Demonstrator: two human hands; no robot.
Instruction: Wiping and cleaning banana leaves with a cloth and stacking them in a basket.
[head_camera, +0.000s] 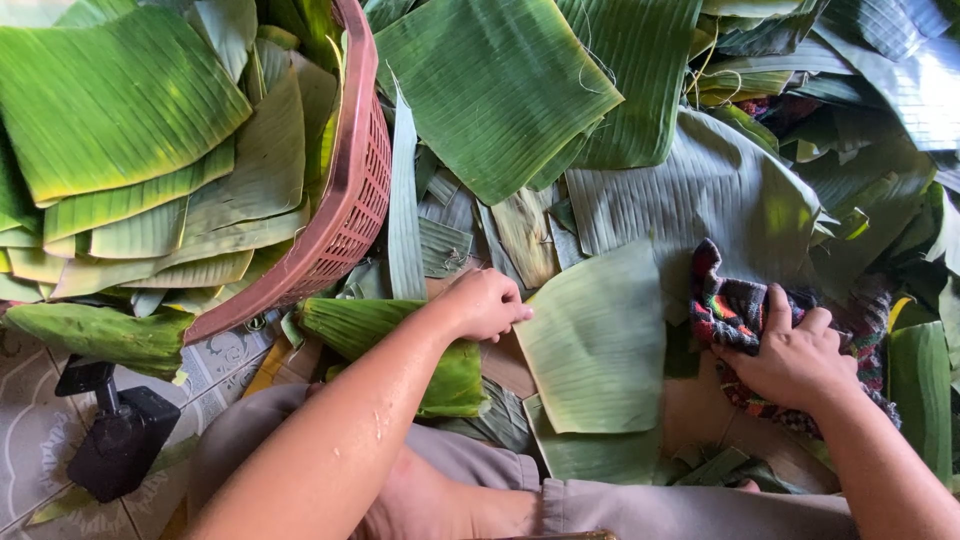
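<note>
Two bare hands over a floor heap of cut banana leaves. Left hand (487, 304) fingers curled together, tips pressing the left edge of a pale green rectangular banana leaf piece (597, 345); cannot tell if it pinches the edge or only presses. That leaf piece lies flat, underside up, mid-frame between both hands, on top of other leaves. Right hand (792, 357) closed around a bunched multicoloured woven cloth (730, 305), fingers wrapped over its top; cloth sits just beside the leaf piece's right edge, on the leaves. Rolled dark green banana leaf bundle (400, 350) lies under the left forearm, near the person's lap. Reddish-pink plastic lattice basket (352, 205) at upper left, tilted, packed with stacked cut yellow-green banana leaf sheets (130, 110). Loose large green banana leaves (500, 90) spread across the top and right side, overlapping. Black blocky object on a stalk (120, 440) stands on the patterned tiled floor (30, 420) at the lower left corner. Grey trousers (640, 510) along bottom edge.
</note>
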